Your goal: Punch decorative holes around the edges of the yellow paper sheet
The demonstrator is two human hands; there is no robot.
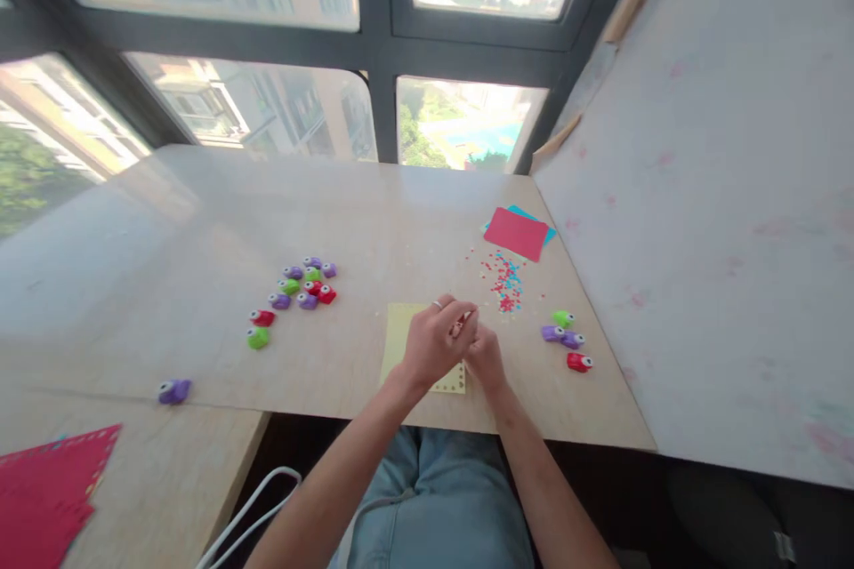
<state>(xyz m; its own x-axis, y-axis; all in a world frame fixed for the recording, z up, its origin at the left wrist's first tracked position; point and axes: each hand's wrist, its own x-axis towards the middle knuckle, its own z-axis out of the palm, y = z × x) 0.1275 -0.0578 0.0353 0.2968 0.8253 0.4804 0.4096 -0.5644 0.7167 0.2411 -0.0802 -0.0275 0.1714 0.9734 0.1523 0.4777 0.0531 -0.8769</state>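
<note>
The yellow sheet lay before the person, a row of small holes along its near edge. The left hand and right hand were together above its right side. Both had fingers bent inward; how far they had closed, and on what, could not be told. Red and blue confetti was scattered right of the sheet, beyond the hands. Colored punches stood in a cluster left of the sheet.

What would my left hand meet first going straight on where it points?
Probably your bare right hand, close beside it; beyond lie small, scattered red and blue bits; depth is unclear.
</note>
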